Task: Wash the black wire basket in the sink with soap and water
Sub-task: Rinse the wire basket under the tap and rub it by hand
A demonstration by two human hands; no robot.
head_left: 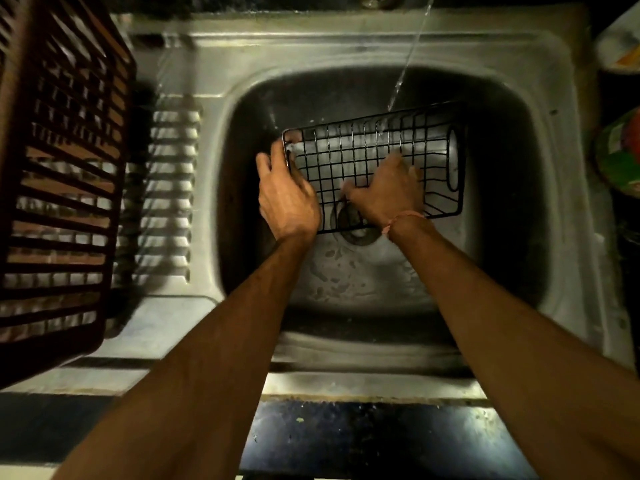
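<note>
- Head view: black wire basket [377, 157] held over the sink [221, 109], long axis running left to right across us.
- Our left hand [285, 195] grips its left end; right hand [389, 192] presses the mesh, fingers curled in.

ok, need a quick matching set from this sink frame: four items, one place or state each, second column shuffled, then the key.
Items:
1. black wire basket
2. left hand
3. brown slatted crate
4. drain

Place or state:
A. on the drainboard, left of the basin
B. at the basin bottom, partly behind the basket
C. held over the basin under the running water
D. grips the basket's left end

Pairs: 1-C, 2-D, 3-A, 4-B
</note>
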